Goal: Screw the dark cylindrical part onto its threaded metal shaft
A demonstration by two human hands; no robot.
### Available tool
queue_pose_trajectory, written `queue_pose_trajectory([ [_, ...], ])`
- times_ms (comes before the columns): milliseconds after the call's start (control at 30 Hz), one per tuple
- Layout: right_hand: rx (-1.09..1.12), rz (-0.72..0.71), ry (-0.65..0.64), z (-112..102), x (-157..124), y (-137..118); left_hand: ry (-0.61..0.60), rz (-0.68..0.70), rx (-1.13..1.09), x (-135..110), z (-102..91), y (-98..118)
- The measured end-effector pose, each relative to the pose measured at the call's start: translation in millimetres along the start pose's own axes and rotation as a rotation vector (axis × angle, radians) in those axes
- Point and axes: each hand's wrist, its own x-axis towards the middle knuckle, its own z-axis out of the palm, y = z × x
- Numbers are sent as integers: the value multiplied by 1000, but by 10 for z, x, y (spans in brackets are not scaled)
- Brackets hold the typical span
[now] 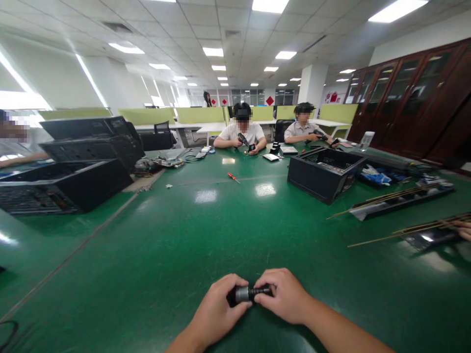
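Note:
Close to the near side of the green table, a dark cylindrical piece with a grey collar (242, 294) and a narrower ribbed black section lies between my hands. I cannot tell exactly what kind of part it is. My left hand (221, 306) is closed around the thick grey end, thumb below and fingers above. On the thinner black end, the fingers of my right hand (285, 296) are pinched. Both hands rest low over the table, and my palms hide part of the piece.
A red screwdriver (232, 177) lies mid-table. Black computer cases stand at right (320, 174) and left (84, 184). Long thin rods (390, 198) lie on metal strips at right. Across the green table (176, 230), two people handle drill-like tools; another person's hand (464, 229) is at far right.

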Motion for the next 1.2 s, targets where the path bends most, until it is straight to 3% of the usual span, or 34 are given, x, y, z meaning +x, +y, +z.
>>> queue_pose_trajectory([
  [1200,-6,23,7,-59,-13,11,49,10,19,-7,-6,-18],
])
